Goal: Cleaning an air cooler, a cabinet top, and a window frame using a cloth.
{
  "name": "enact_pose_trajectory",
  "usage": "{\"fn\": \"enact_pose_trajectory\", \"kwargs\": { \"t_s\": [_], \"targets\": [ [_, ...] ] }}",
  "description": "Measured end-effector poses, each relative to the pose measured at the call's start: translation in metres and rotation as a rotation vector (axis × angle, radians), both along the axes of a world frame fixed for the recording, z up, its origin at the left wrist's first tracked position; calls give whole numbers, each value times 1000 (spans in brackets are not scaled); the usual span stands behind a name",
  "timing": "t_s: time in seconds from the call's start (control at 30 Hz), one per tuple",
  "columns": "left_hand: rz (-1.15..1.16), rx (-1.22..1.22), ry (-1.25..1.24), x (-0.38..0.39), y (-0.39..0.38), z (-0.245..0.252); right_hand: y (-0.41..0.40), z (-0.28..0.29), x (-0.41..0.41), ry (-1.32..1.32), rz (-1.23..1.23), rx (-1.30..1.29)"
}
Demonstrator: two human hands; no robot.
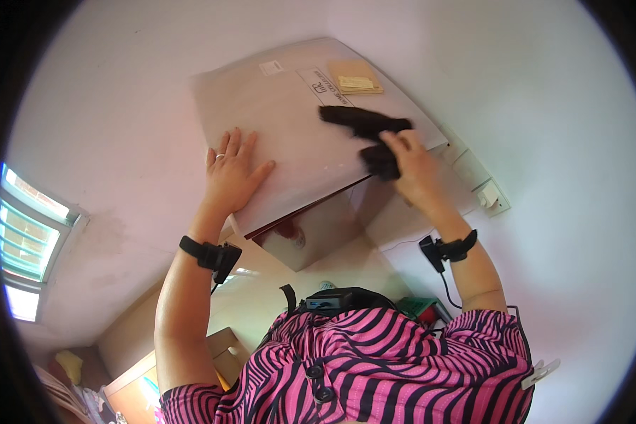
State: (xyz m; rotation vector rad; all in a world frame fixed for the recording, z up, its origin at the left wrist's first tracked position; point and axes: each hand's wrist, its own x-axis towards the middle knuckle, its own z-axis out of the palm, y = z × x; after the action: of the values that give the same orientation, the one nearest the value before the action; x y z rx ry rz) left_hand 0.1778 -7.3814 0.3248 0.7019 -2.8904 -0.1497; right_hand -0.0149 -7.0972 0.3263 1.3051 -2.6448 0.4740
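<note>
My left hand (232,172), a ring on one finger, rests flat with spread fingers near the left edge of a white-covered flat top (281,114). The cover looks like a plastic or paper sheet bearing printed writing and a small label. My right hand (416,164), slightly blurred, grips a bunched black cloth (368,123) over the right side of this top. Part of the cloth hangs below my fingers. Beyond it, near the far right edge, lies a tan paper packet or booklet (358,77).
A dark red edge (307,206) shows under the cover, above a glossy pale front (318,246). A wall socket with a white plug (490,196) is at the right. White walls meet behind the top. A louvred window (29,244) is at the left.
</note>
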Motion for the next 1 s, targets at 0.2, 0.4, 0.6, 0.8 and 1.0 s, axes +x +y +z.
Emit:
{"fn": "enact_pose_trajectory", "kwargs": {
  "t_s": [0.2, 0.4, 0.6, 0.8, 1.0],
  "targets": [
    [-6, -3, -14, 4, -6, 4, 24, -69, -29, 3, -253, -566],
    [-43, -8, 27, 10, -11, 0, -6, -170, 15, -304, -345, -813],
    [-34, -19, 35, 3, -10, -10, 16, -217, 8, -935, -383, -805],
    [-2, -4, 65, 3, -9, -10, 23, -125, -71, -723, -397, -1129],
    [1, 9, 104, -25, -1, -24, 29, -146, -89, -349, -227, -769]
  ]
}}
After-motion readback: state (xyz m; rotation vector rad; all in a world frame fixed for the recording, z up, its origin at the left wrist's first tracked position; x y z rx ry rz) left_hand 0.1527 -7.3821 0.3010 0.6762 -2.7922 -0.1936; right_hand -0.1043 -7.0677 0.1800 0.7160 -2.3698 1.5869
